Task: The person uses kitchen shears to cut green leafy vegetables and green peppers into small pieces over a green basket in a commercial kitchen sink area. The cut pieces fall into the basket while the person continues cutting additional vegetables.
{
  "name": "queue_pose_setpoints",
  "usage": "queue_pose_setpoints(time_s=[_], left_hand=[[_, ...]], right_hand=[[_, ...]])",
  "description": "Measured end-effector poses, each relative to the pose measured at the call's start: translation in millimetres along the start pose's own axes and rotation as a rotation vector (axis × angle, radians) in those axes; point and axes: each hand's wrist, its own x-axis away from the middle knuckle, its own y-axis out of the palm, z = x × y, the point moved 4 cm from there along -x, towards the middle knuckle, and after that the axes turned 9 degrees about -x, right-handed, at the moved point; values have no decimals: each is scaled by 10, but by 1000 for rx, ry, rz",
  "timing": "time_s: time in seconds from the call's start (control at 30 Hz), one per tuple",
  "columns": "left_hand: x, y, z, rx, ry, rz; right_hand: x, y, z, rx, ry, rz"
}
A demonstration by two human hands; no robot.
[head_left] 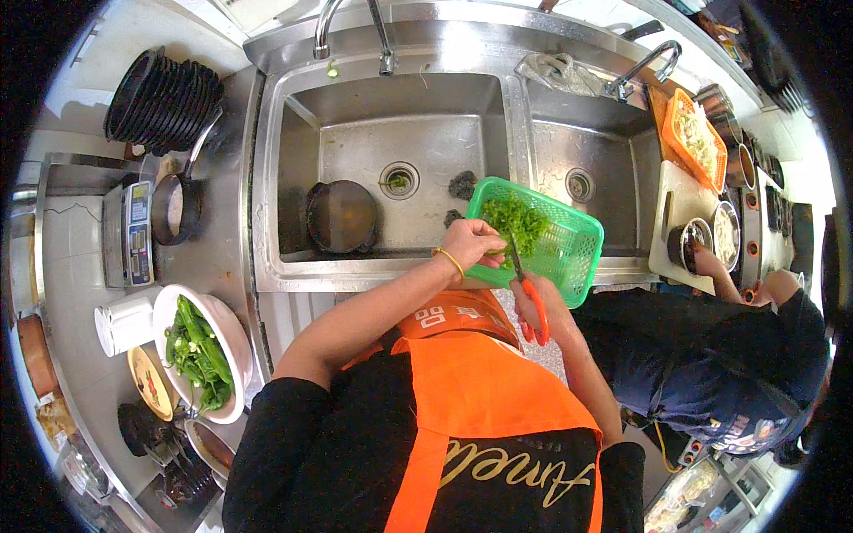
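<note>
A green plastic basket (578, 256) sits over the front of the double sink, across the divider. Leafy greens (516, 216) lie in its left end. My left hand (472, 245) pinches some of the greens at the basket's near left side; its fingertips partly hide them. In my right hand (543, 303) is a pair of scissors (531, 293) with orange-red handles. Their blades point up into the greens, right beside my left fingertips. Whether the blades are apart is hard to make out.
A black round pan (342, 216) and dark scouring pads (462, 184) lie in the left basin (426, 140). Left are a bowl of green peppers (200, 346), a scale (138, 233) and stacked black pans (163, 100). A co-worker (700, 360) works close by on the right, beside an orange basket (696, 140).
</note>
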Motion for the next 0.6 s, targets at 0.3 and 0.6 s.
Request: queue_pose_setpoints(time_s=[0.3,0.6], left_hand=[[-13,-58,-36,-30,-20,105],[81,2,-50,-261,19,-1]], right_hand=[[120,1,-12,-61,43,-146],[162,2,-76,-19,82,-126]])
